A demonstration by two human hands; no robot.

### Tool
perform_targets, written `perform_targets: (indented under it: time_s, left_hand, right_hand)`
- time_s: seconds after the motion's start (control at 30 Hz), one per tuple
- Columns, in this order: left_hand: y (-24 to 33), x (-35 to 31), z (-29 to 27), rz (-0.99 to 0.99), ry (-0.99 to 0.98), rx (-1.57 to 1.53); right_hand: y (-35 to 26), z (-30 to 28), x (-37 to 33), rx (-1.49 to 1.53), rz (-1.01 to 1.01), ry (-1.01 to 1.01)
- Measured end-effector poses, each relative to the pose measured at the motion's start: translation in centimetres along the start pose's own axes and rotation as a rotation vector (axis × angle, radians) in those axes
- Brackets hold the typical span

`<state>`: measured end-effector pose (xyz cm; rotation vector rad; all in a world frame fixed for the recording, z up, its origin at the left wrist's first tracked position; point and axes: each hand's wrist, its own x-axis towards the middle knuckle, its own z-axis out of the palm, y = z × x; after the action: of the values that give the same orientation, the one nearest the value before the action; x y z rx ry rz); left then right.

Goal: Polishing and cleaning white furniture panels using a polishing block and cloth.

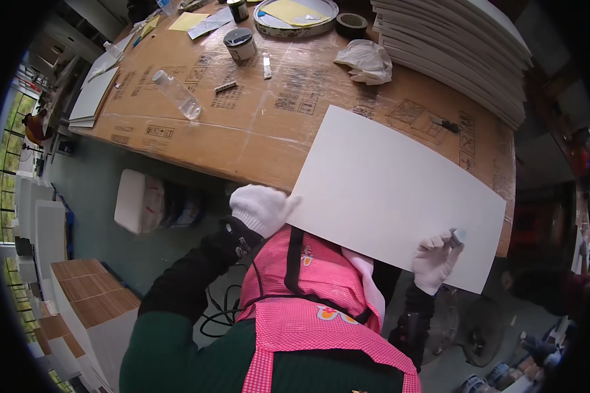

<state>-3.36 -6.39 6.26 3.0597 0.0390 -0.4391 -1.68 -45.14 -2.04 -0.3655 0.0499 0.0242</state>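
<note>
A large white board (400, 190) lies at a slant over the table's near edge, its lower side reaching past the edge toward my pink checked apron. My left hand (261, 207), in a white knitted glove, is closed at the board's left edge, with the thumb against it. Its other fingertips are hidden. Over the board's lower right part is my right hand (434, 263), also gloved in white. Between its thumb and fingers is a small pale grey-blue piece (460, 234), pinched; its exact kind is too small to tell.
The table (242, 144) is covered in brown cardboard under clear film. On it are a clear bottle (178, 95), a dark-lidded jar (240, 44), a tape roll (351, 25), a crumpled white cloth (366, 62), a black cutter (444, 124) and a tall stack of white boards (449, 56).
</note>
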Motion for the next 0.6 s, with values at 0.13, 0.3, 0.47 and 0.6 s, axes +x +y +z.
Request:
perform_targets:
  time_s: [0.13,0.3,0.47,0.6]
  left_hand:
    - [4.0,0.9,0.0,0.743,0.231,-0.427]
    - [5.9,3.7,5.0,0.762,0.192,-0.181]
    - [-5.0,4.2,5.1,-0.028,0.261,0.072]
    - [-8.2,-1.3,4.4,-0.168,0.587,0.171]
  right_hand:
    - [0.4,0.7,0.3,0.029,0.013,-0.051]
    - [-0.3,0.4,0.5,0.053,0.059,-0.046]
    - [-1.0,-0.4,0.5,0.074,0.060,-0.050]
    - [4.4,2.3,1.9,-0.093,0.016,-0.081]
